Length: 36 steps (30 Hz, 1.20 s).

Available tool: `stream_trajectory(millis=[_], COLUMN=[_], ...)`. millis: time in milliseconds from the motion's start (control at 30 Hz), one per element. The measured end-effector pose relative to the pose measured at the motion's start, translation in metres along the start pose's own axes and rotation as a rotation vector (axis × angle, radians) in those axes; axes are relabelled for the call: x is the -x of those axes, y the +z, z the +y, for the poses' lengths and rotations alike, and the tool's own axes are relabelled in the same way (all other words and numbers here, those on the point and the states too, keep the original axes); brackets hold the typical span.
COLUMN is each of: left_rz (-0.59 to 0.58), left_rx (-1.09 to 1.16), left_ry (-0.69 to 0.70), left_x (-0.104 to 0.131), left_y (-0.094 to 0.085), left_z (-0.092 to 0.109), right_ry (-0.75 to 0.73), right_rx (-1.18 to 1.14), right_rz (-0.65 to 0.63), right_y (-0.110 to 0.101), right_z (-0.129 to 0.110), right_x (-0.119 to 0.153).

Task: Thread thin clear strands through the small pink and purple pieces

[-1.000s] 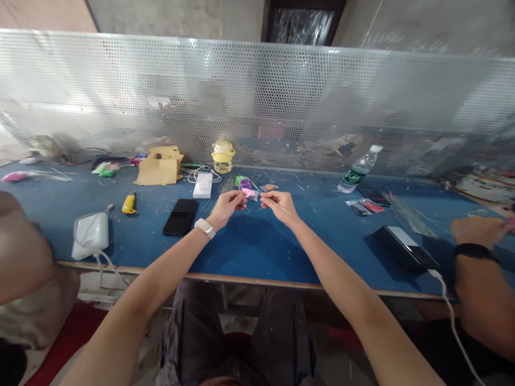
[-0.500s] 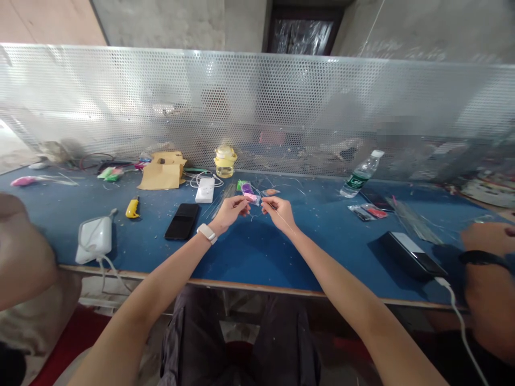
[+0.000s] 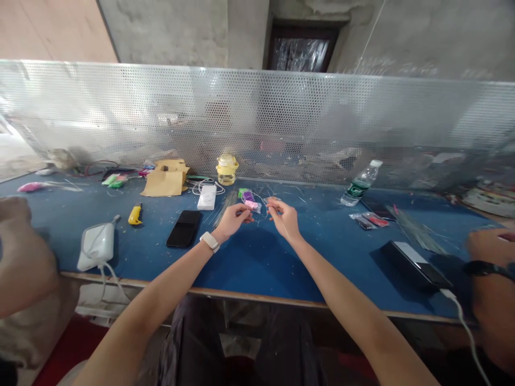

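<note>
My left hand [image 3: 235, 219], a white band at its wrist, is closed in a pinch; whatever lies between its fingertips is too small to make out. A short distance to the right, my right hand [image 3: 283, 215] pinches a thin pale strand [image 3: 286, 231] that trails back over the hand. Just beyond the fingertips lie small plastic packets: a pink packet [image 3: 252, 205], a purple packet [image 3: 248, 196] and a green packet [image 3: 242, 192]. A bundle of thin strands [image 3: 228, 206] lies on the table behind my left hand.
On the blue table [image 3: 257, 268] are a black phone [image 3: 184, 229], a white charger [image 3: 206, 198], a yellow cutter [image 3: 135, 214], a yellow-lidded jar [image 3: 227, 170], a water bottle [image 3: 361, 183] and a black power bank [image 3: 416, 265]. Other people's arms flank both sides. A perforated metal screen [image 3: 257, 118] stands behind.
My hands have drawn slightly apart, the right one shifting to the right. The whole view has tilted up a little, so the table sits lower in the picture.
</note>
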<state>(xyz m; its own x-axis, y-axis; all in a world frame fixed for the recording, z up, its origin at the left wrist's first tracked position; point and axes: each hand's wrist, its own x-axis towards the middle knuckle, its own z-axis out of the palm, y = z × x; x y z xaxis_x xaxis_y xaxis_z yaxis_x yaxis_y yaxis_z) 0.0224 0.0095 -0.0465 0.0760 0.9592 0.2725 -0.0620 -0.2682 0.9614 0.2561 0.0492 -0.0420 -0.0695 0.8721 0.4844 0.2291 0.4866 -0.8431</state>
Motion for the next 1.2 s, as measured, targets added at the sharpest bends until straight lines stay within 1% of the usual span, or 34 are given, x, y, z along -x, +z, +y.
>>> stream_trajectory(millis=[200,267,367,500,633,733,900,967,1033,1133,1200], left_rz=[-0.013,-0.025,-0.038,-0.052,-0.053,-0.067,-0.115,-0.141,-0.156,-0.147,-0.137], left_rx=[-0.003,0.011,0.046,0.128,0.168,0.179,0.195,0.185,0.141,0.065,0.049], left_ry=[0.03,0.023,0.011,-0.042,-0.116,-0.136,-0.175,-0.171,-0.138,-0.083,-0.086], left_x=[0.0,0.001,0.002,0.005,0.008,0.01,0.011,0.012,0.012,0.012,0.012], left_y=[0.001,0.001,0.002,0.003,0.005,0.006,0.007,0.007,0.008,0.009,0.008], left_z=[-0.006,-0.007,-0.006,-0.001,0.004,0.006,0.008,0.008,0.009,0.009,0.01], right_ry=[-0.071,-0.089,-0.098,-0.084,0.002,0.043,0.06,0.065,0.067,0.062,0.053], right_rx=[0.145,0.148,0.109,0.055,-0.035,-0.094,-0.147,-0.169,-0.177,-0.167,-0.155], right_rz=[-0.083,-0.111,-0.121,-0.093,-0.045,-0.002,0.045,0.064,0.078,0.082,0.072], right_y=[-0.001,0.001,0.004,0.005,0.005,0.005,0.004,0.005,0.005,0.006,0.006], right_z=[0.0,-0.003,-0.007,-0.008,-0.005,-0.007,-0.013,-0.015,-0.016,-0.015,-0.014], right_x=[0.0,0.001,0.003,0.004,0.001,0.001,0.001,0.001,0.001,0.001,0.001])
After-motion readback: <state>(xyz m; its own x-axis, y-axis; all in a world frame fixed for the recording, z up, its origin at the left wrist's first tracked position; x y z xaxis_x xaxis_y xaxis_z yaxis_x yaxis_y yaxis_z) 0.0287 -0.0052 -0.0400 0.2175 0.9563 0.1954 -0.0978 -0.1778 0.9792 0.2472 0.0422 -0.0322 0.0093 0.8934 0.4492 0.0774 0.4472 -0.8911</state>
